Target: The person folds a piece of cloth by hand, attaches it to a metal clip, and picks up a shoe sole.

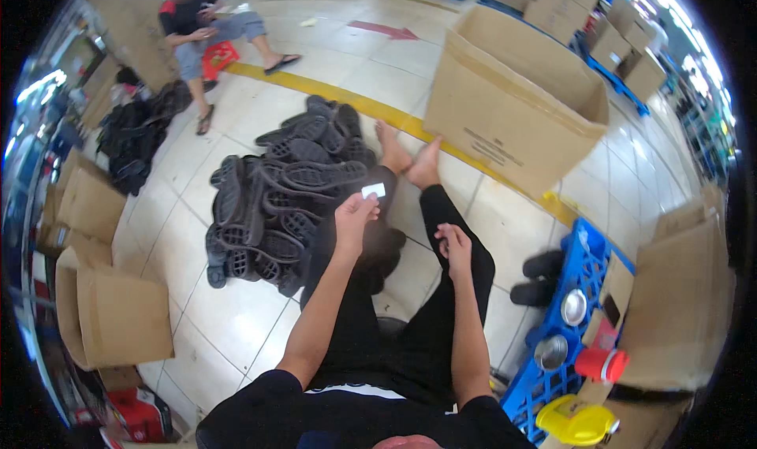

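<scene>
A small white rectangular piece (374,190), like a card or label, is pinched between the thumb and fingers of my left hand (353,222). That hand is raised over my left leg, beside the near edge of a heap of black shoe soles (272,189) on the floor. The soles lie loosely stacked at different angles, with open grid patterns on many of them. Above my right thigh, my right hand (456,248) has its fingers curled in. Whether anything small is inside them is hidden.
A large open cardboard box (512,102) stands ahead to the right, by a yellow floor line (347,96). On my right, a blue pallet (544,339) carries metal bowls, a red jug and a yellow container (576,419). Cartons (118,315) stand left; a seated person (189,35) is far left.
</scene>
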### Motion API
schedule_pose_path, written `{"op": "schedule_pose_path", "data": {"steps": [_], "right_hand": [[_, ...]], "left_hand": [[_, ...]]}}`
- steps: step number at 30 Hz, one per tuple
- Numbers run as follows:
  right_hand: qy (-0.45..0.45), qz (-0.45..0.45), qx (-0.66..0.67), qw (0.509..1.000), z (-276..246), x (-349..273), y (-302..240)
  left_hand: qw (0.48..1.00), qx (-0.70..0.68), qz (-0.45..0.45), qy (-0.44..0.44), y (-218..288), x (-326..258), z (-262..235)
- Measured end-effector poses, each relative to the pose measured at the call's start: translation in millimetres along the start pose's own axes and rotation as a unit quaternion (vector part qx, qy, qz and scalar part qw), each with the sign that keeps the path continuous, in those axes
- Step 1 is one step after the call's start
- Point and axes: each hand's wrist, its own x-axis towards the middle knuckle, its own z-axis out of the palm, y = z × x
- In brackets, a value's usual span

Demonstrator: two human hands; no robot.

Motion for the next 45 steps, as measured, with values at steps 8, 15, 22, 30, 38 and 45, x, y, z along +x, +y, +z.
{"op": "schedule_pose_path", "data": {"steps": [8,15,22,30,38,45], "right_hand": [[0.003,-0.005,-0.011,1.000,-11.0,-5.4,5.0],[-0.005,-0.028,0.000,1.000,-6.8,-2.6,-3.3],[-0.004,0.005,-0.003,1.000,-5.3,-2.3,-1.9],[0.005,-0.001,0.006,1.000,-3.8,-2.6,-1.8],[0.003,0.000,0.005,1.000,-9.2,-4.2,-2.9],[0.004,-0.015,-0.001,1.000,-9.3,-2.5,-2.3]], "left_hand": [[0.973,0.126,0.189,0.042,164.1,68.1,-55.9],[0.913,0.202,0.342,0.091,351.4,136.3,-96.1],[0.886,0.205,0.391,0.141,445.8,135.3,-109.0],[0.882,0.221,0.398,0.117,474.1,121.7,-99.1],[0.893,0.216,0.383,0.097,469.5,125.9,-96.2],[0.902,0.181,0.382,0.094,467.5,136.7,-104.8]]}}
